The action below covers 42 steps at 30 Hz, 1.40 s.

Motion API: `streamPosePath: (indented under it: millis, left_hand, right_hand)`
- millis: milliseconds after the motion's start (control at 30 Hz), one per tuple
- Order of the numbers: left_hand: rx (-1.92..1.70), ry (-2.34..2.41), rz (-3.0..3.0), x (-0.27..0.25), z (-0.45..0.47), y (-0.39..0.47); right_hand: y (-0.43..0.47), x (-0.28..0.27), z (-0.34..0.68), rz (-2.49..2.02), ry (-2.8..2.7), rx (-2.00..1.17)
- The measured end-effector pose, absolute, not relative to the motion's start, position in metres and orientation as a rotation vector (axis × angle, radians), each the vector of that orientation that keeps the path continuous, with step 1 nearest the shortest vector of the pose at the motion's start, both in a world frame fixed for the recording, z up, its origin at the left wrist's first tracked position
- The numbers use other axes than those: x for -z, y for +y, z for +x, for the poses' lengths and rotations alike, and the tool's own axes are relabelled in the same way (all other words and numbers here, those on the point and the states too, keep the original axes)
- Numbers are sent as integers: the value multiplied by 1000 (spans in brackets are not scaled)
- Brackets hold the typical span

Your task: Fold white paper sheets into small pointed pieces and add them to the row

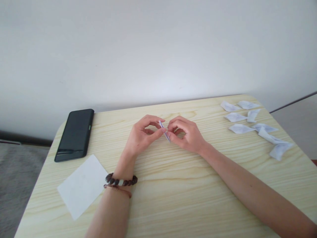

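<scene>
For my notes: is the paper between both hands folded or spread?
Folded: the paper shows as a narrow strip with layered edges.

a pale wood-grain table [173,198] bears a black device [74,132], a white sheet [83,186] and several folded papers [240,129].

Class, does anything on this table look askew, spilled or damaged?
Nothing looks spilled or damaged. The white sheet, on the near side of the black phone-like device, lies askew to the edges of the table.
</scene>
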<state>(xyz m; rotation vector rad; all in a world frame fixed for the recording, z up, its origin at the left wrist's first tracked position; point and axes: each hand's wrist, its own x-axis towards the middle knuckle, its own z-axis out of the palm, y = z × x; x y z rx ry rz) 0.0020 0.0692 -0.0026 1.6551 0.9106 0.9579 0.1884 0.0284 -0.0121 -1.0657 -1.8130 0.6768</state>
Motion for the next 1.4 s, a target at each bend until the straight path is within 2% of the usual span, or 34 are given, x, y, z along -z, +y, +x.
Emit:
streamPosePath:
  millis: [200,500,700,967,1233,1400]
  left_hand:
    - [-963,944,1736,2,4,68]
    - [-1037,1048,1971,-8,13,61]
    - [-886,1223,1971,-2,23,60]
    - [-929,1395,2007,-1,33,54]
    - [-922,1453,2084,-4,36,49]
    - [-832,1410,2073,-3,33,53]
  right_hand:
    - [25,14,181,-1205,-1940,-286]
    - [27,15,184,-1365,-1972,-118]
    - [26,12,182,-1308,-2069,-73]
    - [26,14,180,-1442,-2044,211]
    - [26,14,180,-1455,-2018,263]
    - [27,14,183,-1383,-2025,74]
